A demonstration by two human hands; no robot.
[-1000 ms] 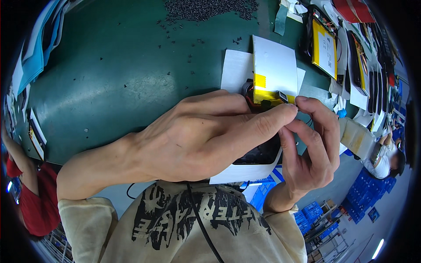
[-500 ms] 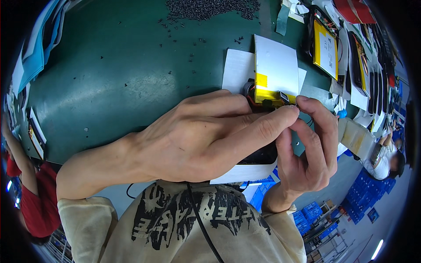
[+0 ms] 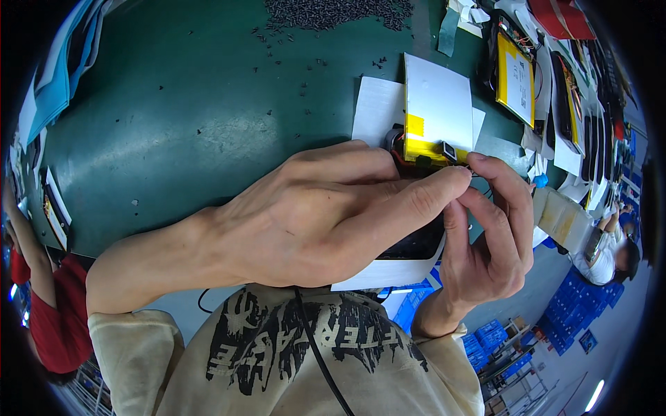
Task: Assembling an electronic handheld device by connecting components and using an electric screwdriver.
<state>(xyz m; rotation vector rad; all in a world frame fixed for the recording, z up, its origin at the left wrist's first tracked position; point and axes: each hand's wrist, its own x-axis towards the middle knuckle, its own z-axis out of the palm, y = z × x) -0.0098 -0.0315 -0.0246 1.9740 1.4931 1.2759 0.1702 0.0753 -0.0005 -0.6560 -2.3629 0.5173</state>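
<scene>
A flat white battery pack (image 3: 438, 97) with yellow tape along its near edge lies right of centre. By that tape sits a small dark, square part with a light face (image 3: 449, 150). My left hand (image 3: 298, 215) reaches across from the left, its thumb stretched to the small part and its other fingers curled beneath, mostly hidden. My right hand (image 3: 496, 239) is bent, with fingertips pressed together close to the left thumb tip. Thin dark wires run beside these fingertips; what is pinched is too small to make out. Below my left hand shows a dark glossy casing (image 3: 413, 244).
A heap of small black screws (image 3: 333, 12) lies at the far side of the green table (image 3: 173, 166), with several scattered nearer. Another yellow-taped battery unit (image 3: 515, 76) and papers crowd the right. Blue sheets (image 3: 59, 83) stand at far left. Other people sit on both sides.
The small square part has turned slightly, showing more of its light face. My right thumb and fingers have shifted a little; my left hand stays nearly where it was.
</scene>
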